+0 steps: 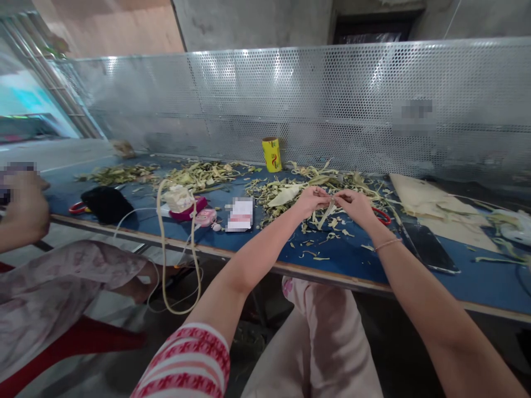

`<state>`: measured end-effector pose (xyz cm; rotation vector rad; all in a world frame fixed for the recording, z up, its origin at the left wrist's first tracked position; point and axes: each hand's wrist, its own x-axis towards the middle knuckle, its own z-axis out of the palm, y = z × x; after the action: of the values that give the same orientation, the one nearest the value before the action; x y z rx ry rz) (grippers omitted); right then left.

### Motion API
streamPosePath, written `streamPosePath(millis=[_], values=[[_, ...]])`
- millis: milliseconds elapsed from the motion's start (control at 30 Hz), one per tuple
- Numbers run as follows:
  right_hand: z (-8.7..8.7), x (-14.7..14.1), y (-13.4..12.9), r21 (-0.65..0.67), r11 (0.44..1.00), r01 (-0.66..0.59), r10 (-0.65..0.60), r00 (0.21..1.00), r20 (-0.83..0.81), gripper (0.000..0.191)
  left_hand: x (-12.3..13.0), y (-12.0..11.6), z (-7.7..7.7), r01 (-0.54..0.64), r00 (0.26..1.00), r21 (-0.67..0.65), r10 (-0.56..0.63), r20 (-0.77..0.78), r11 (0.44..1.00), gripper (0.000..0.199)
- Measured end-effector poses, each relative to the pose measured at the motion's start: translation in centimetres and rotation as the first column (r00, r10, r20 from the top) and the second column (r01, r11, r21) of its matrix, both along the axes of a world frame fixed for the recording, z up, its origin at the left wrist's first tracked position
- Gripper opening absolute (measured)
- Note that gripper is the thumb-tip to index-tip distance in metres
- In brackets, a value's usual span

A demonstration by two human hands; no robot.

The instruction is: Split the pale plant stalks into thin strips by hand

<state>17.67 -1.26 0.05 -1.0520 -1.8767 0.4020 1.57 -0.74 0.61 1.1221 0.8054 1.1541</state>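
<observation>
Above the blue table [357, 268], my left hand [310, 201] and my right hand [357, 209] meet with their fingertips pinched together. Between them hangs a pale dried leaf strip [327, 214], and both hands grip its upper end. Under and behind the hands spreads a pile of dried greenish-yellow leaf pieces [274, 190], with a broad pale leaf [286, 195] just left of my left hand. Small scraps [319, 256] lie nearer the table's front edge. Beside my right wrist shows a red loop handle [382, 216]; the rest of that tool is hidden.
A yellow tin [271, 155] stands by the perforated metal panel [232, 110]. To the right lie a dark phone [431, 249] and brown cardboard [435, 204]. Leftward are a white card [240, 214], a pink case [205, 218], a hanging cable [162, 271] and another person's arm [27, 207].
</observation>
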Motion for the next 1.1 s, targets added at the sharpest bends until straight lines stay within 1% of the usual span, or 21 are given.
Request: streamPosePath(millis=[167, 267, 367, 500, 600, 700, 867, 933, 1100], values=[[0.0, 0.0, 0.1, -0.057, 0.998, -0.004, 0.000, 0.998, -0.056, 0.013, 0.0, 0.4, -0.4, 0.024, 1.000, -0.011, -0.025, -0.016, 1.000, 0.026], [-0.1, 0.0, 0.3, -0.082, 0.996, -0.028, 0.022, 0.997, -0.070, 0.014, -0.1, 0.5, -0.6, 0.028, 0.999, -0.010, -0.028, -0.025, 1.000, 0.024], [-0.2, 0.0, 0.4, -0.096, 0.995, -0.040, 0.032, 0.996, -0.082, 0.017, -0.2, 0.5, -0.6, 0.026, 0.998, 0.016, -0.025, -0.057, 1.000, 0.023], [-0.2, 0.1, 0.5, -0.103, 0.994, -0.037, 0.026, 0.993, -0.112, 0.023, -0.4, 0.8, -0.8, 0.069, 0.997, 0.068, -0.066, -0.050, 0.995, 0.026], [-0.2, 0.2, 0.6, -0.101, 0.994, -0.049, 0.035, 0.990, -0.137, 0.024, -0.4, 1.0, -0.9, 0.060, 0.998, 0.083, -0.060, -0.003, 0.995, 0.026], [-0.2, 0.3, 0.7, -0.093, 0.992, -0.081, 0.064, 0.983, -0.174, 0.026, -0.4, 1.0, -0.8, 0.046, 0.998, 0.099, -0.049, 0.030, 0.994, 0.022], [-0.3, 0.2, 0.9, -0.135, 0.979, -0.154, 0.123, 0.968, -0.217, 0.032, -0.3, 0.3, -0.2, -0.012, 0.998, 0.093, 0.006, 0.063, 0.996, 0.020], [-0.5, 0.1, 1.0, -0.161, 0.973, -0.164, 0.121, 0.961, -0.247, 0.032, -0.2, 0.0, 0.1, -0.022, 0.999, 0.085, 0.018, 0.045, 0.996, 0.020], [-0.9, -0.1, 1.4, -0.187, 0.973, -0.137, 0.075, 0.949, -0.307, 0.020, 0.0, -0.3, 0.2, -0.026, 1.000, 0.084, 0.027, -0.003, 0.996, 0.020]])
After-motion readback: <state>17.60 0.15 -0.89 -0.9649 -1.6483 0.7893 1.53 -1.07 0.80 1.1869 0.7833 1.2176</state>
